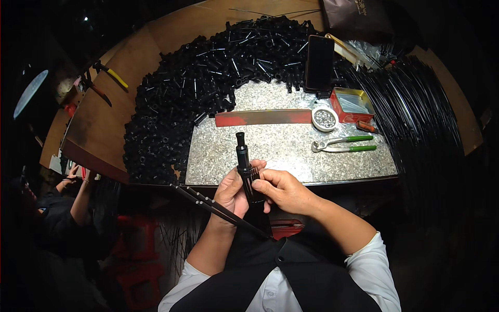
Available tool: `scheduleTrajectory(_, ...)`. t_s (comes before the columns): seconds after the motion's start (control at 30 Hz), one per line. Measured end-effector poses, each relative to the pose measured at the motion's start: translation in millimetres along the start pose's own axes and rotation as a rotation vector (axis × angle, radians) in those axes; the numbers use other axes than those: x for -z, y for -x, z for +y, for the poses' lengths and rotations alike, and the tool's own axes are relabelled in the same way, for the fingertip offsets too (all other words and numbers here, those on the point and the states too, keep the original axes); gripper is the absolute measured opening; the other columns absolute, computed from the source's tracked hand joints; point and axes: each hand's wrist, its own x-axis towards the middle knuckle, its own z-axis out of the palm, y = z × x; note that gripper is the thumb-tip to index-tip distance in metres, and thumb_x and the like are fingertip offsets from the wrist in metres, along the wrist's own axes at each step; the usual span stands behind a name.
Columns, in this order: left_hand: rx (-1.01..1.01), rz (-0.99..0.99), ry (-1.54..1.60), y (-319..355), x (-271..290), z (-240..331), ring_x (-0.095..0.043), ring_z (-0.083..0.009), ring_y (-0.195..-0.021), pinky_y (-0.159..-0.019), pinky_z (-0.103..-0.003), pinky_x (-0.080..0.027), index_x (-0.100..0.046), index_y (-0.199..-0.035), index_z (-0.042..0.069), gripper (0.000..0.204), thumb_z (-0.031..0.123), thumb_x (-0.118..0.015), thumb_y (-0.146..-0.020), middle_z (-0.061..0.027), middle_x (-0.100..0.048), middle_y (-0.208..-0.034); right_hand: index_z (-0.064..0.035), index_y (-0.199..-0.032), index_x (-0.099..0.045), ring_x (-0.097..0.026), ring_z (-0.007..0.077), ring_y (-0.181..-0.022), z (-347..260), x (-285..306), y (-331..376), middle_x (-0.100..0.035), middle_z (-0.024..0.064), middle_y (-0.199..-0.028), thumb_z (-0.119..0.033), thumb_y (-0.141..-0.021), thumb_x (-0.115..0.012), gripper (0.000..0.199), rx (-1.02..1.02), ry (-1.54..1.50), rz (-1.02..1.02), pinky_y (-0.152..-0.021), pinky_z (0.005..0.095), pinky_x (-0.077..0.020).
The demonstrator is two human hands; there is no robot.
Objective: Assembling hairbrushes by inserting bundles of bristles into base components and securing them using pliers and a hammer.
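Both hands, left hand (233, 191) and right hand (283, 190), grip upright black tube (244, 164) between them.

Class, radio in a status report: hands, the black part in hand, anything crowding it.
Left hand and right hand both gripping the black tube assembly, upright. Thin black rods under left wrist. Pliers lie apart on the stone slab.

Head-worn view, steeply down, close

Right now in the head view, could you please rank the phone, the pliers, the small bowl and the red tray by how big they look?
1. phone
2. pliers, about as long as the phone but slimmer
3. red tray
4. small bowl
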Motion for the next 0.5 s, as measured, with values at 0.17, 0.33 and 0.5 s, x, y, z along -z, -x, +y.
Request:
scheduleTrajectory(0.17,0.015,0.038,0.05,0,0,0,-0.042,-0.0299,-0.127,-0.107,-0.043,-0.033,-0.056,-0.111,-0.002,0.029,0.018,-0.057,-0.09,-0.0185,-0.054,-0.124,-0.0009,-0.087,-0.056,-0.055,0.0089,-0.051,0,1,-2,-0.054,0.0021,-0.072,-0.02,-0.096,-0.05,0.022,-0.008,-0.021,-0.009,-0.047,0.0212,-0.045)
scheduleTrajectory(0.33,0.003,0.024,0.026,1,-1,0,-0.042,-0.0303,-0.127,-0.106,-0.043,-0.033,-0.056,-0.11,-0.002,0.027,0.018,-0.056,-0.091,-0.019,-0.053,-0.125,-0.0019,-0.086,-0.056,-0.054,0.0085,-0.049,7,0,-4,-0.053,0.0012,-0.068,-0.021,-0.096,-0.049,0.023,0.015,-0.057,-0.005,-0.045,0.0214,-0.0433)
scheduleTrajectory(0.5,0.002,0.041,-0.007,-1,-8,0,-0.042,-0.0309,-0.127,-0.107,-0.043,-0.033,-0.054,-0.116,-0.003,0.033,0.019,-0.055,-0.092,-0.0188,-0.052,-0.126,-0.0024,-0.083,-0.054,-0.052,0.008,-0.047,9,-1,-2,-0.052,0.0013,-0.066,-0.022,-0.096,-0.048,0.024,0.035,0.0,0.043,-0.044,0.0221,-0.0417)
